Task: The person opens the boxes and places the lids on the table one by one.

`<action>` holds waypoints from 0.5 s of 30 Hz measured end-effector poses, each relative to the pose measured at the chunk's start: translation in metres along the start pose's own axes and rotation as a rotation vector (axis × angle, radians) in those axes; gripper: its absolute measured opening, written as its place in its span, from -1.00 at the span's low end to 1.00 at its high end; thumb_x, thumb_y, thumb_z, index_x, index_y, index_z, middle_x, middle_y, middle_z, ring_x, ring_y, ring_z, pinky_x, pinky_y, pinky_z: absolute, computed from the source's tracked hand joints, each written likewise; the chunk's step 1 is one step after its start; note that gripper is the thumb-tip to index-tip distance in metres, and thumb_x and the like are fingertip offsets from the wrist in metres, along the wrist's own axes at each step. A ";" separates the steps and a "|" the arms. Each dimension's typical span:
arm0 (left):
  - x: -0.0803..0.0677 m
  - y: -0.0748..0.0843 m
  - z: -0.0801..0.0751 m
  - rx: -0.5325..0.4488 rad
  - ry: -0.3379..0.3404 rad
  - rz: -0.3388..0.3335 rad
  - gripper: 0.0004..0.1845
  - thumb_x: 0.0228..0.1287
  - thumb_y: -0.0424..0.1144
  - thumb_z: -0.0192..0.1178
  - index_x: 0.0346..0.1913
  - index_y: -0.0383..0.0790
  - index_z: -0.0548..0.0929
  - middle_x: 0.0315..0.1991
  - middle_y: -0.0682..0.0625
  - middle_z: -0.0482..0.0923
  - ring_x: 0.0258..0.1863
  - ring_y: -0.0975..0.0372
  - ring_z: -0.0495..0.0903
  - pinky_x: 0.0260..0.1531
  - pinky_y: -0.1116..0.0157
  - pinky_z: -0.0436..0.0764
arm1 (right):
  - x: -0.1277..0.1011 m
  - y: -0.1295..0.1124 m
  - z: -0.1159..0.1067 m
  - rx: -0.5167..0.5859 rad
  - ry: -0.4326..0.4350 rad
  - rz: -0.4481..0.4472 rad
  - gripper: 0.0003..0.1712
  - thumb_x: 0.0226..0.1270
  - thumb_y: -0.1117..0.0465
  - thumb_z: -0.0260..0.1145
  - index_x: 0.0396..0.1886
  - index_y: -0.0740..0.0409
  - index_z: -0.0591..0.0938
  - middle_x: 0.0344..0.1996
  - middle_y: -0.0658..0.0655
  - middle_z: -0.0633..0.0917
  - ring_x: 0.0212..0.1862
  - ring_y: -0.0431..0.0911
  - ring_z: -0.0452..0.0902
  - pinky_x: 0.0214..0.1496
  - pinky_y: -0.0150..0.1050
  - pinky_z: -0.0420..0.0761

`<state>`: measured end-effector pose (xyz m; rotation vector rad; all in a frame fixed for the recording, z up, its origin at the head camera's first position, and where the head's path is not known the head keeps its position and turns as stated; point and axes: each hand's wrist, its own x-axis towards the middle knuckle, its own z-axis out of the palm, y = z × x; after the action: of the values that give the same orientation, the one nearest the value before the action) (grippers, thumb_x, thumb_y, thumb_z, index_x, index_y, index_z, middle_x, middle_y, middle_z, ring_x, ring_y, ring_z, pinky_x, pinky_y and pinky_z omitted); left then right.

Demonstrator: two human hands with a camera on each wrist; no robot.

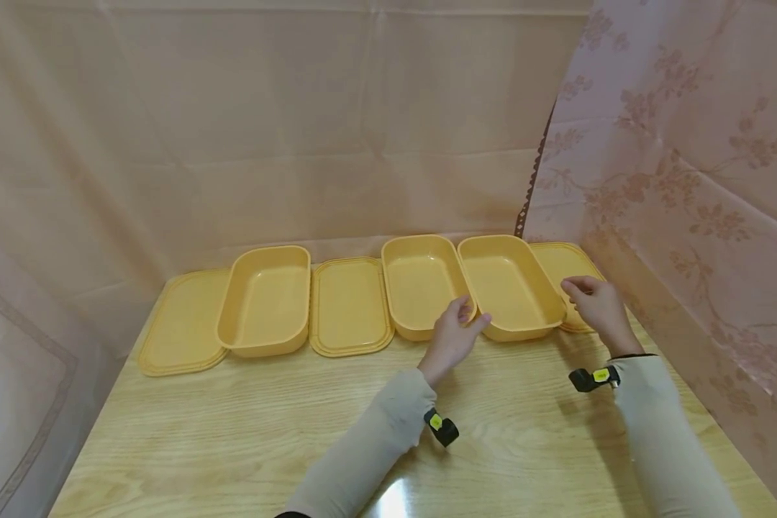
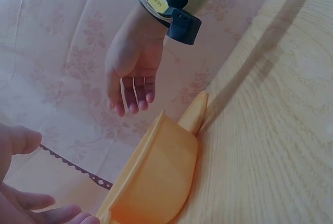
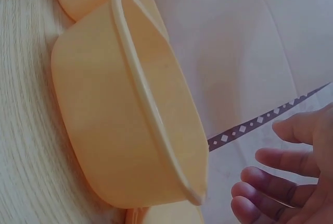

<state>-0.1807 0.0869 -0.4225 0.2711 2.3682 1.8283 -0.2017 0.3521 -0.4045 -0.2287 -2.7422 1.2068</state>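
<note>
My left hand [image 1: 452, 337] hovers over the near corners of two yellow plastic containers, the middle one [image 1: 421, 280] and the right one [image 1: 508, 284]. Its fingers are loosely bent with the thumb apart, and nothing is between them. To the right, my right hand [image 1: 597, 308] hangs beside the right container, overlapping a yellow lid [image 1: 560, 259] in the head view. In the right wrist view its relaxed fingers [image 3: 270, 182] stand apart from the container's rim [image 3: 148, 99]. The left wrist view also shows the right hand [image 2: 136, 67] holding nothing.
Farther left stand another yellow container [image 1: 265, 298], a flat lid [image 1: 352, 306] to its right and a second lid [image 1: 184, 324] to its left. All line up along the back of the wooden table [image 1: 233, 432]. A beige curtain [image 1: 265, 129] hangs behind, and a floral curtain [image 1: 699, 180] borders the right side.
</note>
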 end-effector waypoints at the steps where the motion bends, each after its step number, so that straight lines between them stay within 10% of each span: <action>1: 0.000 0.000 -0.001 0.007 0.002 0.007 -0.36 0.36 -0.05 0.19 0.36 -0.34 0.35 0.23 -0.22 0.50 0.23 0.01 0.49 0.26 0.11 0.47 | 0.000 -0.001 0.000 0.001 0.001 0.000 -0.36 0.53 -0.07 0.00 0.25 0.40 0.47 0.07 0.44 0.57 0.03 0.22 0.53 -0.32 -0.62 0.44; 15: 0.002 0.003 -0.022 0.094 0.011 0.040 -0.35 0.36 0.00 0.17 0.39 -0.27 0.35 0.35 -0.15 0.42 0.32 0.00 0.42 0.30 0.06 0.44 | -0.001 -0.015 0.009 -0.027 0.032 -0.029 -0.35 0.51 -0.11 0.00 0.22 0.38 0.50 0.01 0.46 0.60 -0.02 0.23 0.55 -0.40 -0.56 0.46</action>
<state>-0.1874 0.0672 -0.4139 0.3216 2.4779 1.7414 -0.2040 0.3355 -0.3999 -0.2081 -2.7265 1.1497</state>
